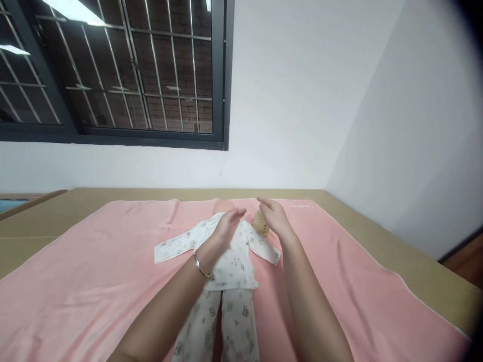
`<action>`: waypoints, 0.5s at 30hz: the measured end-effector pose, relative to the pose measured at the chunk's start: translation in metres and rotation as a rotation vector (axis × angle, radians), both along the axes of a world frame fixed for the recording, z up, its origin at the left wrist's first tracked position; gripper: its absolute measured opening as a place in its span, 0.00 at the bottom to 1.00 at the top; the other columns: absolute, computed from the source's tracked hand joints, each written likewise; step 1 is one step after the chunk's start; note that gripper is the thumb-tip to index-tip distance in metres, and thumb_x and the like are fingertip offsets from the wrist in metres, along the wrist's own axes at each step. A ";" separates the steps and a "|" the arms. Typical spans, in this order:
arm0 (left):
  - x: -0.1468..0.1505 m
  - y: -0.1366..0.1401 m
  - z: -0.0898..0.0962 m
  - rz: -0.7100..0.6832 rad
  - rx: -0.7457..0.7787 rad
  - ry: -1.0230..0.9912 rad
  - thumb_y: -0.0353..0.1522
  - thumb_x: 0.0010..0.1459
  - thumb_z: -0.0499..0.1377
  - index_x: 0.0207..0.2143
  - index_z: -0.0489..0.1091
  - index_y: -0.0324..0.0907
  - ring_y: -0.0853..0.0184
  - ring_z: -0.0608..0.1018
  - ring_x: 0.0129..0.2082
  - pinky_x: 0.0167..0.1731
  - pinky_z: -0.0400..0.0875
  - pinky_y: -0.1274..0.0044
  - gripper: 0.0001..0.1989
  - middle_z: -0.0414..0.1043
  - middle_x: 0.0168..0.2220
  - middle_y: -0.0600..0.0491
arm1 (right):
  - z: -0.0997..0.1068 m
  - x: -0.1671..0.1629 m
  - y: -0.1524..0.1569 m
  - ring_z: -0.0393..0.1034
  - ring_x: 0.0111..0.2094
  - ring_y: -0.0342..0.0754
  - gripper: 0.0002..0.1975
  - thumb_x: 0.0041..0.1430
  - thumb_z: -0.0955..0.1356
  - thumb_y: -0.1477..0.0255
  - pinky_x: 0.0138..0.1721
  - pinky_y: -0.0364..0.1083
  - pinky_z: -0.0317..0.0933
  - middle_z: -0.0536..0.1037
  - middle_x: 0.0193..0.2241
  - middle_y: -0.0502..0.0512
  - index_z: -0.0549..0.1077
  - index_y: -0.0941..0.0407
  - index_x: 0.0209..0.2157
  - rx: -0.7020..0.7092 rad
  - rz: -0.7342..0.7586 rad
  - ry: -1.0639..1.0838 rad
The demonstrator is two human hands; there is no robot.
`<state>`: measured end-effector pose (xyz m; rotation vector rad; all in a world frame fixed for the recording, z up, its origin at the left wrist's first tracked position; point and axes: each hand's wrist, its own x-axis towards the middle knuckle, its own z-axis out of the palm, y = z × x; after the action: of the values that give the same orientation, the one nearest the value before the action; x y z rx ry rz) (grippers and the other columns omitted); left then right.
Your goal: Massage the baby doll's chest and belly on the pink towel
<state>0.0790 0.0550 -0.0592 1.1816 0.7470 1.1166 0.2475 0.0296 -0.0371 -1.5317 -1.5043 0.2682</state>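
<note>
A white long-sleeved baby top [234, 264] with a small print lies with its sleeves spread out. Below it are matching trousers [237, 322]. At the neckline shows a rounded, skin-coloured shape [223, 205], like a doll's head, partly covered. My left hand [228, 229] is over the chest of the top, fingers stretched out, holding nothing. To its right, my right hand [275, 217] has its fingers extended, with the palm turned inward. A yellowish rounded object [260, 223] sits beside that palm, near the sleeve; I cannot tell its kind or whether the hand touches it.
A pink blanket [124, 271] with some folds lies under the clothes, on a tan padded surface [377, 231]. White walls [279, 100] rise at the back and right. A dark-framed window [222, 75] with metal bars is at the upper left.
</note>
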 end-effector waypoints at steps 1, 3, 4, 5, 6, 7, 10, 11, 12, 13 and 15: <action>0.008 0.002 0.006 -0.084 -0.124 -0.109 0.42 0.61 0.50 0.41 0.75 0.39 0.58 0.71 0.58 0.61 0.62 0.69 0.19 0.72 0.54 0.40 | -0.003 0.001 0.004 0.65 0.59 0.49 0.25 0.60 0.57 0.73 0.59 0.48 0.58 0.72 0.57 0.57 0.70 0.58 0.56 -0.001 -0.005 -0.032; 0.022 0.009 0.014 -0.215 -0.309 -0.277 0.45 0.62 0.46 0.46 0.72 0.36 0.58 0.72 0.57 0.59 0.65 0.70 0.25 0.70 0.55 0.36 | -0.008 0.000 0.009 0.64 0.60 0.50 0.26 0.60 0.57 0.75 0.59 0.48 0.58 0.70 0.58 0.60 0.68 0.60 0.57 -0.017 -0.064 -0.151; 0.028 0.013 0.017 -0.235 -0.372 -0.336 0.46 0.62 0.45 0.49 0.70 0.35 0.58 0.73 0.57 0.57 0.67 0.70 0.27 0.69 0.55 0.35 | -0.010 0.000 0.010 0.63 0.60 0.51 0.26 0.59 0.57 0.76 0.59 0.49 0.58 0.69 0.59 0.62 0.68 0.61 0.57 -0.032 -0.094 -0.213; 0.033 0.016 0.019 -0.235 -0.421 -0.382 0.46 0.62 0.45 0.52 0.68 0.34 0.58 0.73 0.56 0.56 0.69 0.71 0.29 0.68 0.56 0.34 | -0.011 -0.001 0.011 0.62 0.61 0.52 0.25 0.59 0.57 0.77 0.59 0.50 0.58 0.69 0.58 0.64 0.69 0.62 0.56 -0.048 -0.111 -0.264; 0.037 0.019 0.020 -0.226 -0.462 -0.415 0.47 0.63 0.44 0.55 0.65 0.33 0.58 0.74 0.55 0.54 0.70 0.71 0.30 0.67 0.56 0.34 | -0.012 -0.002 0.012 0.62 0.61 0.54 0.24 0.58 0.57 0.78 0.59 0.51 0.57 0.70 0.58 0.65 0.71 0.62 0.54 -0.063 -0.118 -0.302; 0.040 0.021 0.020 -0.217 -0.498 -0.439 0.47 0.63 0.44 0.56 0.63 0.31 0.58 0.75 0.55 0.51 0.72 0.72 0.31 0.67 0.56 0.34 | -0.012 -0.004 0.012 0.62 0.61 0.55 0.23 0.58 0.57 0.79 0.59 0.52 0.55 0.71 0.56 0.65 0.73 0.62 0.51 -0.072 -0.118 -0.326; 0.045 0.016 0.015 -0.254 -0.574 -0.475 0.45 0.63 0.46 0.54 0.63 0.30 0.58 0.78 0.49 0.45 0.76 0.71 0.29 0.70 0.51 0.34 | -0.012 -0.011 0.011 0.63 0.60 0.57 0.21 0.58 0.57 0.80 0.62 0.56 0.49 0.72 0.54 0.68 0.74 0.62 0.47 -0.072 -0.146 -0.373; 0.044 0.012 0.011 -0.284 -0.599 -0.478 0.44 0.64 0.47 0.52 0.65 0.31 0.57 0.79 0.47 0.43 0.76 0.70 0.26 0.72 0.48 0.36 | -0.012 -0.015 0.011 0.63 0.59 0.57 0.21 0.58 0.57 0.80 0.62 0.56 0.47 0.72 0.54 0.69 0.74 0.62 0.48 -0.068 -0.168 -0.388; 0.043 0.006 0.008 -0.317 -0.633 -0.472 0.42 0.64 0.47 0.50 0.66 0.33 0.57 0.79 0.44 0.41 0.77 0.69 0.23 0.74 0.45 0.37 | -0.012 -0.018 0.011 0.63 0.59 0.58 0.20 0.59 0.57 0.80 0.63 0.57 0.46 0.72 0.54 0.70 0.73 0.63 0.48 -0.064 -0.194 -0.409; 0.040 0.001 0.004 -0.343 -0.670 -0.460 0.41 0.63 0.48 0.47 0.67 0.34 0.57 0.80 0.42 0.39 0.77 0.68 0.21 0.75 0.43 0.39 | -0.012 -0.022 0.012 0.64 0.58 0.58 0.20 0.59 0.57 0.79 0.62 0.57 0.46 0.73 0.53 0.71 0.73 0.63 0.48 -0.060 -0.222 -0.432; 0.032 -0.011 -0.003 -0.376 -0.741 -0.419 0.40 0.61 0.50 0.45 0.68 0.34 0.56 0.80 0.39 0.37 0.77 0.68 0.18 0.76 0.40 0.40 | -0.011 -0.029 0.013 0.66 0.56 0.59 0.20 0.59 0.57 0.78 0.62 0.57 0.47 0.74 0.51 0.71 0.73 0.65 0.48 -0.062 -0.282 -0.474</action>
<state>0.1108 0.0442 -0.0623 0.4089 0.5072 0.6407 0.2187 0.0424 -0.0485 -1.9236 -1.6156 -0.2316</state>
